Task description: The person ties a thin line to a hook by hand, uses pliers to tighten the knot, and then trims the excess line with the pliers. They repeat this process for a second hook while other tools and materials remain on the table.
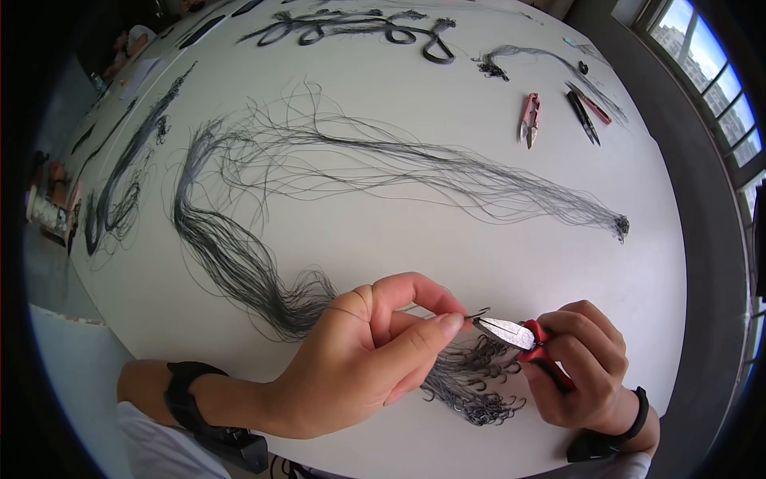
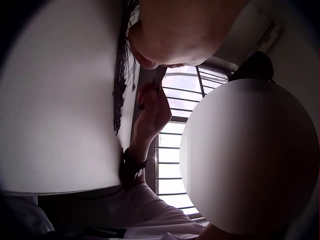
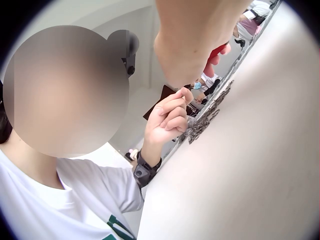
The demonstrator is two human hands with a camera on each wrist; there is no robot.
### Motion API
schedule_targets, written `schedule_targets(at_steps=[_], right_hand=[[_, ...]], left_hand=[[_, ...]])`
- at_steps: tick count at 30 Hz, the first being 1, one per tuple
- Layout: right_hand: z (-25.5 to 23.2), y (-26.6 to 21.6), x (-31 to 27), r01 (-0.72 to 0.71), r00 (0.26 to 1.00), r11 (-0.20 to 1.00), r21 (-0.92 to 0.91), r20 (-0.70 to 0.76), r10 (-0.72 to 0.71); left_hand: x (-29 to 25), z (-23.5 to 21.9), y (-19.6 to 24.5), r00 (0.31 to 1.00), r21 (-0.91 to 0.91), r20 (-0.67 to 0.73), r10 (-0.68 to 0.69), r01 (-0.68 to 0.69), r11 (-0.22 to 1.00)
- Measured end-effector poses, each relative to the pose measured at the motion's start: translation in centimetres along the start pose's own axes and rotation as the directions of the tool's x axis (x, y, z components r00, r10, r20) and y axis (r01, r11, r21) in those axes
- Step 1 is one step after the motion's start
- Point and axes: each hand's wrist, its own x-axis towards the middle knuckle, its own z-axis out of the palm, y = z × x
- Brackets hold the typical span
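In the head view my left hand (image 1: 371, 355) pinches a small dark fish hook (image 1: 482, 311) between thumb and forefinger, with a thin line looped over the hand. My right hand (image 1: 581, 363) grips red-handled pliers (image 1: 507, 331), their jaws right at the hook and the left fingertips. Beneath both hands a cluster of fish hooks (image 1: 487, 407) on dark lines lies on the table. From it a long bundle of grey lines (image 1: 231, 247) runs left and curves back. The right wrist view shows the pliers' red handle (image 3: 216, 52) partly hidden behind the right hand.
On the white table (image 1: 399, 247), red snips (image 1: 530, 120) and a black pointed tool (image 1: 583, 118) lie at the back right. More line bundles lie at the left (image 1: 132, 160) and along the back (image 1: 351, 28). Another person's arm (image 1: 132, 44) shows at the far left. Windows (image 1: 718, 80) stand at the right.
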Motion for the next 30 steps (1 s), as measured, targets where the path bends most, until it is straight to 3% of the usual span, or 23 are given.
schedule_targets(at_steps=[3,11,15,18,30], right_hand=[[0.1,-0.1,-0.1,0.021,1.0,1.0,-0.016,-0.007,-0.021],[-0.2,-0.7,-0.1,0.129,0.99,0.95,-0.284,-0.014,-0.138],[-0.5,-1.2,0.2,0.074,0.994,0.943,-0.323,-0.055,-0.097],[-0.4,-1.1,0.4,0.024,0.997,0.941,-0.339,-0.065,-0.049],[0.0,-1.6,-0.1,0.074,0.997,0.968,-0.24,-0.007,-0.079]], left_hand=[[0.0,0.1,0.0,1.0,-0.002,-0.005,-0.009,0.009,1.0],[-0.2,0.4,-0.4,0.999,0.001,-0.005,0.047,-0.047,0.999],[0.0,0.2,-0.1,1.0,-0.046,0.013,-0.025,0.026,0.999],[-0.1,0.1,0.1,0.998,-0.111,0.038,-0.043,0.047,0.993],[-0.4,0.0,-0.4,0.993,-0.147,0.11,-0.053,0.069,0.987]])
